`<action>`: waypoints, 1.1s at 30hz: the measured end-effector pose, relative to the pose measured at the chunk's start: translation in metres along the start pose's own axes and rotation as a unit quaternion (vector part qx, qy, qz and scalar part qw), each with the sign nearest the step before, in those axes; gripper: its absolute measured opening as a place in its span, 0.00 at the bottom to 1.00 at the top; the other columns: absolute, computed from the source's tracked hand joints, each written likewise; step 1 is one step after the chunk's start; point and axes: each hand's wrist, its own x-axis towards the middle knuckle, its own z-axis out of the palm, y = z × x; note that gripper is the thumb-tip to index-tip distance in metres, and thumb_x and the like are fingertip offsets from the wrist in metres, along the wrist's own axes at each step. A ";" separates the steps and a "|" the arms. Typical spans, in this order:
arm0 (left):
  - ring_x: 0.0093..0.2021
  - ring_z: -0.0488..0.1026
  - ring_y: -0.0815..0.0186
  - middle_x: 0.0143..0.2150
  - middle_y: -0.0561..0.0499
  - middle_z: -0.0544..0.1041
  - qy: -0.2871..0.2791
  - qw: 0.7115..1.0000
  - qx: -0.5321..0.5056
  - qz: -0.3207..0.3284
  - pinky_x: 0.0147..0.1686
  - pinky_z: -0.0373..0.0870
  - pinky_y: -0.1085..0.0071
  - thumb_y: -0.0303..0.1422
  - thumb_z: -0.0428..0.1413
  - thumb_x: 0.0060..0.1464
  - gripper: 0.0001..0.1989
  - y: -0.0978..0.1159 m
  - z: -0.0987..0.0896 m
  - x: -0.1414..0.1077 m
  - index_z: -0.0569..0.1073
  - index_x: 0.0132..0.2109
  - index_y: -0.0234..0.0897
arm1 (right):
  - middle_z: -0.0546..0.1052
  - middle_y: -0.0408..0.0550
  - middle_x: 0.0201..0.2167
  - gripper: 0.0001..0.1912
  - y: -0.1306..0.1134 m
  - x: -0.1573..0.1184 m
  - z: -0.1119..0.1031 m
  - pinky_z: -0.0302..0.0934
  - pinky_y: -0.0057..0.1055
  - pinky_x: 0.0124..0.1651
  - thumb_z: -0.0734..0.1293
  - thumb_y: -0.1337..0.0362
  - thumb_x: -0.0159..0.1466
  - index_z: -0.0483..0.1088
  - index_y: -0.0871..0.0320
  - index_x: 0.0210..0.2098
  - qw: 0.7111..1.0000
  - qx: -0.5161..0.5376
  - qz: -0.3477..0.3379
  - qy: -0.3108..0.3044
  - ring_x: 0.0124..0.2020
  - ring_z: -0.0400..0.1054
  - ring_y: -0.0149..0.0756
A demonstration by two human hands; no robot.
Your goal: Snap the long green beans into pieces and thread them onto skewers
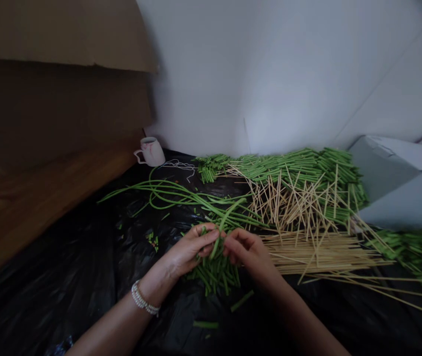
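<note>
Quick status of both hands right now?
Left hand: closed, holding a slender green plant stem.
Right hand: curled beside the stem; grip cannot be told.

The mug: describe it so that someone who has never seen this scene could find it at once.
Start at the pale wall, then follow its base left towards the brown cardboard. There, at the far edge of the black plastic sheet, stands a white mug, its handle to the left. Its pinkish markings and open mouth set it apart from the long green stems nearby.
</note>
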 end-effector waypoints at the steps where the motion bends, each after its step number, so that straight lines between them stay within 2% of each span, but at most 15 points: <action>1: 0.16 0.49 0.80 0.16 0.61 0.60 0.014 1.000 0.009 0.018 0.17 0.42 0.80 0.42 0.67 0.44 0.18 0.000 0.001 0.000 0.74 0.32 0.31 | 0.72 0.41 0.22 0.13 0.001 -0.002 0.004 0.54 0.25 0.26 0.70 0.55 0.60 0.70 0.58 0.27 1.000 -0.027 -0.006 -0.012 0.22 0.61 0.26; 3: 0.17 0.50 0.80 0.17 0.60 0.62 0.039 0.998 0.029 0.049 0.18 0.44 0.79 0.42 0.68 0.43 0.18 -0.002 0.003 0.001 0.75 0.32 0.31 | 0.73 0.41 0.25 0.10 0.004 -0.004 0.011 0.56 0.26 0.29 0.71 0.58 0.59 0.70 0.58 0.30 0.998 -0.054 -0.023 -0.020 0.25 0.63 0.29; 6: 0.19 0.53 0.79 0.20 0.59 0.64 0.063 0.994 0.049 0.080 0.19 0.47 0.79 0.41 0.69 0.42 0.18 -0.005 0.005 0.002 0.74 0.32 0.31 | 0.72 0.41 0.26 0.08 0.011 -0.005 0.018 0.58 0.28 0.31 0.70 0.60 0.59 0.67 0.56 0.30 0.997 -0.065 -0.046 0.009 0.27 0.64 0.30; 8: 0.19 0.53 0.79 0.20 0.59 0.64 0.068 0.991 0.060 0.095 0.19 0.48 0.79 0.41 0.68 0.43 0.18 -0.006 0.006 0.002 0.73 0.32 0.32 | 0.73 0.41 0.27 0.08 0.014 -0.004 0.019 0.59 0.28 0.32 0.69 0.60 0.61 0.66 0.56 0.31 0.996 -0.059 -0.056 0.029 0.28 0.65 0.31; 12: 0.20 0.54 0.78 0.23 0.58 0.66 0.081 0.986 0.085 0.123 0.20 0.49 0.79 0.40 0.67 0.46 0.16 -0.007 0.007 0.002 0.72 0.34 0.33 | 0.75 0.45 0.32 0.06 0.015 -0.003 0.015 0.60 0.29 0.35 0.63 0.60 0.66 0.67 0.56 0.36 0.992 -0.093 -0.085 0.021 0.32 0.68 0.33; 14: 0.20 0.55 0.78 0.25 0.57 0.69 0.083 0.983 0.096 0.135 0.20 0.50 0.79 0.39 0.65 0.49 0.14 -0.008 0.007 0.002 0.70 0.35 0.35 | 0.74 0.47 0.33 0.08 0.013 -0.003 0.012 0.60 0.30 0.39 0.59 0.62 0.68 0.67 0.56 0.36 0.976 -0.176 -0.123 0.039 0.35 0.68 0.35; 16: 0.20 0.56 0.77 0.25 0.57 0.69 0.080 0.980 0.111 0.144 0.21 0.50 0.79 0.39 0.63 0.53 0.13 -0.009 0.008 0.003 0.70 0.37 0.35 | 0.73 0.48 0.33 0.09 0.013 -0.004 0.011 0.58 0.32 0.40 0.57 0.65 0.68 0.67 0.56 0.36 0.947 -0.274 -0.147 0.075 0.35 0.67 0.37; 18: 0.20 0.55 0.76 0.23 0.57 0.67 0.075 0.978 0.125 0.148 0.22 0.51 0.78 0.41 0.59 0.56 0.13 -0.011 0.008 0.003 0.72 0.37 0.34 | 0.72 0.48 0.30 0.09 0.013 -0.005 0.011 0.56 0.32 0.37 0.56 0.66 0.66 0.67 0.55 0.35 0.919 -0.353 -0.139 0.107 0.32 0.66 0.38; 20: 0.20 0.53 0.76 0.20 0.59 0.62 0.070 0.980 0.118 0.141 0.23 0.52 0.78 0.43 0.56 0.59 0.15 -0.012 0.010 0.003 0.72 0.35 0.33 | 0.70 0.47 0.26 0.08 0.012 -0.007 0.013 0.53 0.32 0.33 0.56 0.67 0.65 0.66 0.55 0.33 0.904 -0.391 -0.125 0.117 0.28 0.63 0.38; 23: 0.18 0.51 0.76 0.18 0.59 0.60 0.049 0.991 0.078 0.102 0.22 0.52 0.78 0.46 0.54 0.59 0.18 -0.012 0.012 0.003 0.71 0.32 0.34 | 0.69 0.45 0.25 0.10 0.006 -0.012 0.015 0.53 0.31 0.32 0.55 0.69 0.64 0.66 0.55 0.32 0.928 -0.343 -0.134 0.054 0.26 0.62 0.36; 26: 0.17 0.46 0.76 0.16 0.61 0.56 0.005 0.997 0.036 0.064 0.18 0.46 0.79 0.47 0.54 0.59 0.19 -0.009 0.012 0.001 0.67 0.31 0.35 | 0.66 0.41 0.22 0.14 -0.005 -0.016 0.014 0.54 0.29 0.32 0.54 0.70 0.64 0.67 0.54 0.28 0.966 -0.216 -0.132 -0.049 0.25 0.60 0.33; 28: 0.16 0.43 0.76 0.15 0.62 0.54 -0.032 0.998 0.014 0.047 0.16 0.42 0.79 0.46 0.54 0.60 0.18 -0.009 0.010 0.000 0.66 0.31 0.36 | 0.62 0.39 0.19 0.16 -0.013 -0.016 0.008 0.52 0.28 0.30 0.53 0.69 0.64 0.67 0.55 0.25 0.977 -0.158 -0.112 -0.089 0.22 0.56 0.32; 30: 0.15 0.43 0.77 0.14 0.63 0.54 -0.068 0.997 0.013 0.039 0.16 0.42 0.79 0.44 0.54 0.60 0.16 -0.009 0.007 -0.001 0.67 0.32 0.35 | 0.59 0.38 0.19 0.15 -0.018 -0.015 0.000 0.49 0.28 0.28 0.53 0.68 0.64 0.65 0.55 0.24 0.977 -0.164 -0.100 -0.094 0.22 0.53 0.30; 33: 0.14 0.45 0.78 0.14 0.62 0.58 -0.101 0.993 0.048 0.040 0.16 0.42 0.78 0.42 0.56 0.59 0.14 -0.009 0.004 -0.002 0.70 0.36 0.34 | 0.59 0.38 0.19 0.14 -0.022 -0.010 -0.015 0.47 0.29 0.29 0.56 0.70 0.63 0.62 0.56 0.22 0.950 -0.284 -0.095 -0.084 0.23 0.53 0.30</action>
